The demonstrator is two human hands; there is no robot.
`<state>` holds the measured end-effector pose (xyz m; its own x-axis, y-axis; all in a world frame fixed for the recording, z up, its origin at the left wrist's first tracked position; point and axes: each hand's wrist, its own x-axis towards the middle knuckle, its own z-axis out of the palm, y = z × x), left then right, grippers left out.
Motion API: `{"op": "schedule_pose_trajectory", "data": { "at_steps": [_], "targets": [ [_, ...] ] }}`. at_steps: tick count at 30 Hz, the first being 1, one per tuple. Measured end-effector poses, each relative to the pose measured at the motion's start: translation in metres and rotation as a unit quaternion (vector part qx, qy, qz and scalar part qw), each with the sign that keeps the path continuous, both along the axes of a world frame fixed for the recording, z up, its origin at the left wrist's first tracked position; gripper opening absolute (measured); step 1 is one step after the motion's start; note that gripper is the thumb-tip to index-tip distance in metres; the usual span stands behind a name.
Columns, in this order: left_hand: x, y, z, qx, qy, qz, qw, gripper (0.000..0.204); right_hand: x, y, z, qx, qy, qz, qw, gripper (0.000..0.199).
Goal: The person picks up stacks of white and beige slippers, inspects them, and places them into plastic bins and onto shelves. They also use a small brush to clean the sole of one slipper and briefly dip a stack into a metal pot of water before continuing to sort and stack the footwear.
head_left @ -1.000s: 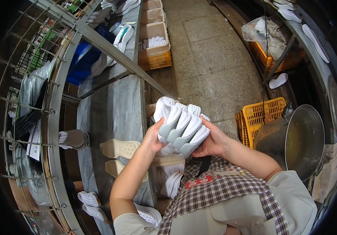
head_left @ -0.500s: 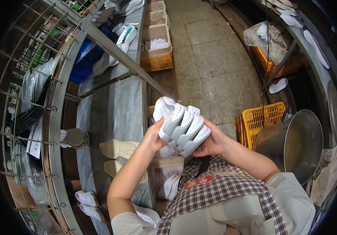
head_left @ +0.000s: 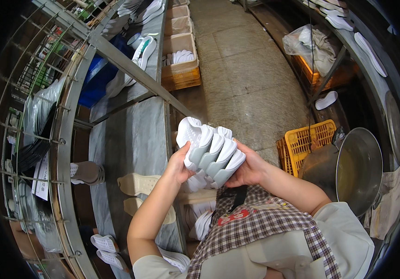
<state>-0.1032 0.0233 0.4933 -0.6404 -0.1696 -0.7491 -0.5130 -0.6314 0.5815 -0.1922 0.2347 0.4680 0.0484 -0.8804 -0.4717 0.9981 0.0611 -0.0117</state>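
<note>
Several white shoe soles with grey sides are nested together in front of my chest. My left hand grips the left end of the bundle, its thumb resting on the nearest sole. At the other end, my right hand is closed round the bundle's right side, with part of its fingers hidden behind the soles. The left-end sole faces inside up and shows small dimples. Below the bundle, partly covered by it and my apron, more white soles lie in a lined crate.
A grey bench runs along my left, with beige soles on it. Lined orange crates stand beyond. To the right are a yellow crate and a large metal pan. A metal post slants across the left side.
The held bundle sits slightly further left and a little lower in view, as the whole scene shifts a bit. Both hands keep the same hold.
</note>
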Motion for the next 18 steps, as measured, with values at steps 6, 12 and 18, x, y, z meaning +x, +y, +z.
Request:
{"op": "schedule_pose_trajectory", "data": {
  "at_steps": [6, 12, 18],
  "targets": [
    [-0.003, -0.006, -0.006, 0.022, 0.061, 0.012, 0.998, 0.046, -0.007, -0.002, 0.001, 0.009, 0.045, 0.009, 0.999, 0.069],
    [-0.003, -0.001, -0.003, -0.003, 0.263, 0.05, 0.963, 0.05, -0.025, -0.006, 0.016, -0.054, 0.23, -0.032, 0.971, 0.076],
    [-0.008, -0.002, -0.003, -0.02, 0.304, 0.067, 0.95, 0.048, -0.04, -0.003, 0.042, -0.018, 0.39, -0.065, 0.918, 0.098]
  ]
}}
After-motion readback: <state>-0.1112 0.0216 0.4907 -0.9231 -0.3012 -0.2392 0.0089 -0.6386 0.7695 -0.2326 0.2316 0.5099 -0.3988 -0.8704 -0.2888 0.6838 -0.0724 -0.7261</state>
